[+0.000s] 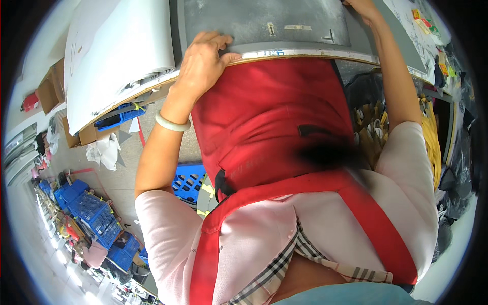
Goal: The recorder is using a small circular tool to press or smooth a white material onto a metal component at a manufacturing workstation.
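At the table's near edge, my left hand point(206, 58) rests with bent fingers on a grey board or sheet point(244, 25). Its thumb lies apart along the white edge, and I see nothing held in it. Two short slots or marks with pale tape show on the grey surface. My right hand point(361, 7) reaches to the far right part of the same surface. The picture's upper rim cuts off part of it, so what its bent fingertips touch is hidden. A thick roll of white sheet point(122, 46) lies left of my left hand.
Below the table edge hangs my red apron point(274, 117). Blue crates point(96, 213) stand on the floor at the left, and a blue basket point(188, 182) sits beside me. Cardboard boxes point(51, 86) are at far left. Yellow and brown material point(429, 142) hangs at the right.
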